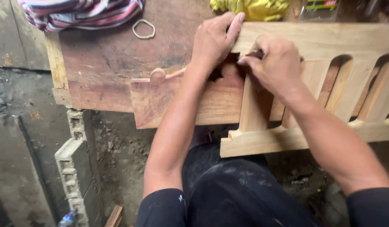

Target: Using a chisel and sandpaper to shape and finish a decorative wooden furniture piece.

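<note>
Left hand [213, 40]: open, pressing flat on the pale wooden panel [329, 40].
Right hand [274, 63]: closed, pinching a small dark piece [254, 54].
Desk [102, 63]: under the panel.

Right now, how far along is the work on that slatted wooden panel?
Done: the pale slatted panel is assembled, with rails, slats and arched cutouts already shaped. In hand: the left hand presses on the top rail, while the right hand works a small dark piece, unclear what, at the first slat's top. Left: the wood looks bare; the reddish board beneath is only partly cut.
</note>
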